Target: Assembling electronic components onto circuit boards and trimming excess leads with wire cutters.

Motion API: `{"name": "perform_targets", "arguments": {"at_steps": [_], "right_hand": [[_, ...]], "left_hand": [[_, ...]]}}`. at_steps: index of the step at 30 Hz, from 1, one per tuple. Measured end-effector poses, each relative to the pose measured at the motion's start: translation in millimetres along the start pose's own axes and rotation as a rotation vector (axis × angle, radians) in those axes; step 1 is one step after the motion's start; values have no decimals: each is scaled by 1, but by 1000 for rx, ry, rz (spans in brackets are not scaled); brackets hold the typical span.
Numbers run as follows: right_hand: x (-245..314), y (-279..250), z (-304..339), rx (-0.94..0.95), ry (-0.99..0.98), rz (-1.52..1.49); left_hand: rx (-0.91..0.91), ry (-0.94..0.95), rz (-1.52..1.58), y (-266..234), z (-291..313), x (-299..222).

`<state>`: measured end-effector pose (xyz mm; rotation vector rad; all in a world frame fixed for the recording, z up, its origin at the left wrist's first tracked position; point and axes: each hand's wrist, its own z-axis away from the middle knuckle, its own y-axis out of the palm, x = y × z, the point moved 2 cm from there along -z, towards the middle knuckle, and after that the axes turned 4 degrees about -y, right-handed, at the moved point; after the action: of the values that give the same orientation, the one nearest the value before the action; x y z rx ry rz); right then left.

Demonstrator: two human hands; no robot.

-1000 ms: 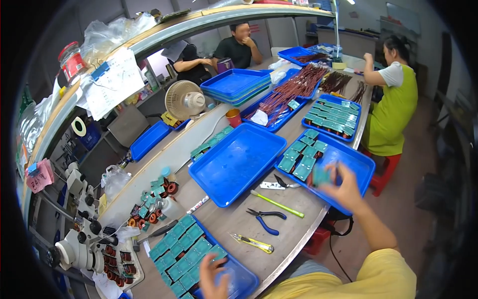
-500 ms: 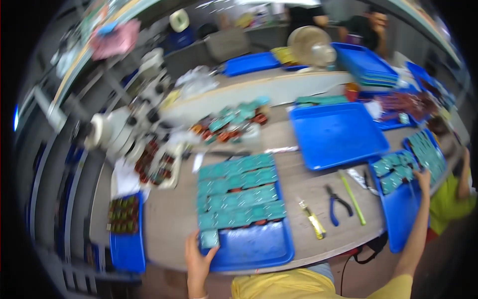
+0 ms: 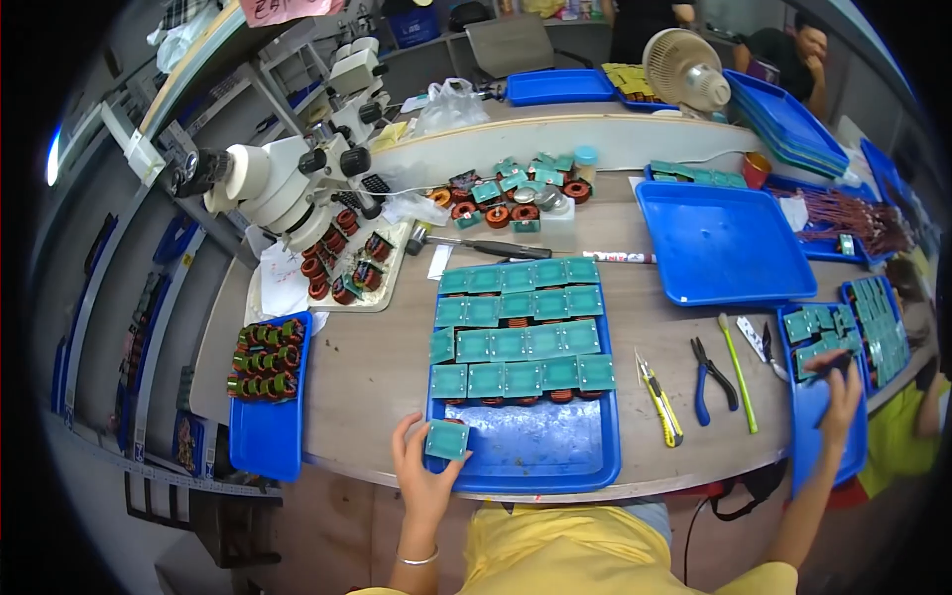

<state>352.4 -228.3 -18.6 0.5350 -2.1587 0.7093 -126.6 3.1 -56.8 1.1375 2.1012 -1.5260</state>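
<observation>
My left hand (image 3: 424,478) pinches a small square green circuit board (image 3: 446,439) between thumb and fingers, at the near left corner of a blue tray (image 3: 531,476). Rows of similar green boards (image 3: 526,342) fill the far part of that tray, with copper coils showing beneath them. On the far right, my right hand (image 3: 840,397) is over a narrow blue tray (image 3: 825,451). Its fingers are closed about a dark piece (image 3: 829,365), too blurred to name. More green boards (image 3: 818,325) lie beside it in that tray.
A utility knife (image 3: 659,402), pliers (image 3: 712,382) and a green stick (image 3: 738,377) lie between the trays. A large blue tray (image 3: 729,243) stands beyond. Left are a microscope (image 3: 283,183) and a tray of coils (image 3: 266,436). A co-worker's yellow sleeve (image 3: 897,436) shows at right.
The view has shifted, so the table sits higher and sharper. My right hand has come up off the green boards with a dark piece in its fingers. My left hand stays at the tray corner.
</observation>
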Motion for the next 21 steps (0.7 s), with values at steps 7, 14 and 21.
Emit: {"name": "perform_targets", "arguments": {"at_steps": [7, 14, 21], "right_hand": [[60, 137, -20, 431, -30, -18], [114, 177, -10, 390, 161, -583], [106, 188, -39, 482, 200, -818]], "left_hand": [[534, -199, 1063, 27, -33, -74], [896, -173, 1298, 55, -56, -149], [1029, -228, 1358, 76, -65, -153]]}}
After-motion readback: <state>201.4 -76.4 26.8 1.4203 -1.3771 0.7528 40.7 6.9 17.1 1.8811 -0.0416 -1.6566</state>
